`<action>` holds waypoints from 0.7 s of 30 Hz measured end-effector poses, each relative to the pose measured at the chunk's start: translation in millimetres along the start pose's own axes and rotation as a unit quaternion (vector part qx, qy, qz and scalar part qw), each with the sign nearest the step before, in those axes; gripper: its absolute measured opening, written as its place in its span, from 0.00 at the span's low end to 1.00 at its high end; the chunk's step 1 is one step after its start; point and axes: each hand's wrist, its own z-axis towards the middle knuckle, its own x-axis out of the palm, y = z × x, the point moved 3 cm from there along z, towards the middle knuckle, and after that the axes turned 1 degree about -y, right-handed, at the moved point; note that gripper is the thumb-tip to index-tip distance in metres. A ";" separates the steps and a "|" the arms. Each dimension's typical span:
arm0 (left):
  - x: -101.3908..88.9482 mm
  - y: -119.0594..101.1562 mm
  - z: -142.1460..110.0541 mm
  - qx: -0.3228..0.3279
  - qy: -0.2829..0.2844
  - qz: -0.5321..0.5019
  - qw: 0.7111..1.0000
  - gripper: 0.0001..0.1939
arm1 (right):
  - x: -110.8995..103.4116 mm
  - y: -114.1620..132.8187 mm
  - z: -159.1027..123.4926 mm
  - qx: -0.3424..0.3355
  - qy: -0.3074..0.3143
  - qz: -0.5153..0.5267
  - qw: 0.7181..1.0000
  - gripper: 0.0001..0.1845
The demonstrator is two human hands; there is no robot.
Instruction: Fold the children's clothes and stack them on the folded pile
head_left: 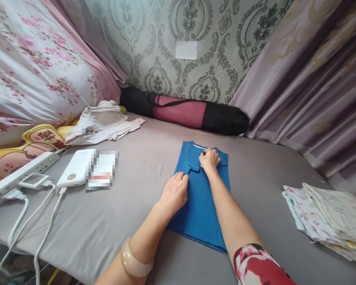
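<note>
A blue T-shirt (200, 213) lies on the grey sheet in front of me, its sides folded inward into a long rectangle. The collar end points away from me, and a short sleeve lies folded on top. My left hand (175, 190) is closed on the shirt's left edge, just below that sleeve, with a pale bangle on the wrist. Near the collar, my right hand (210, 159) has its fingers curled and pressed together on the blue fabric. The fingertips of both hands are partly hidden.
A stack of folded clothes (329, 217) sits at the right. On the left are a white power bank (78, 168), a power strip (20, 178) with cables and a blurred packet (102, 170). Behind lie a crumpled pale garment (102, 122) and a long black-and-pink bag (180, 111) against the wall.
</note>
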 end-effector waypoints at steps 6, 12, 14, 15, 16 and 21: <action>-3.6 -2.7 -1.4 0.000 0.016 0.007 1.000 0.13 | -4.5 15.8 -3.6 -0.144 -0.013 0.080 0.986 0.13; -2.2 -2.1 -1.6 -0.002 0.012 0.012 1.000 0.13 | 1.8 37.3 -22.3 -0.270 0.047 0.111 0.955 0.14; -1.9 -2.1 -1.0 -0.008 0.021 0.011 1.000 0.13 | 5.2 40.9 -28.9 -0.304 0.066 0.113 0.944 0.13; -1.9 -2.2 -0.7 -0.010 0.025 0.011 1.000 0.12 | 6.8 41.9 -31.4 -0.320 0.073 0.112 0.938 0.13; -2.0 -2.4 -0.4 -0.012 0.028 0.012 0.999 0.12 | 8.3 42.4 -33.3 -0.332 0.081 0.109 0.934 0.13; -0.2 -2.3 0.0 -0.011 0.036 0.027 0.999 0.12 | 10.1 41.4 -37.4 -0.317 0.110 0.091 0.938 0.14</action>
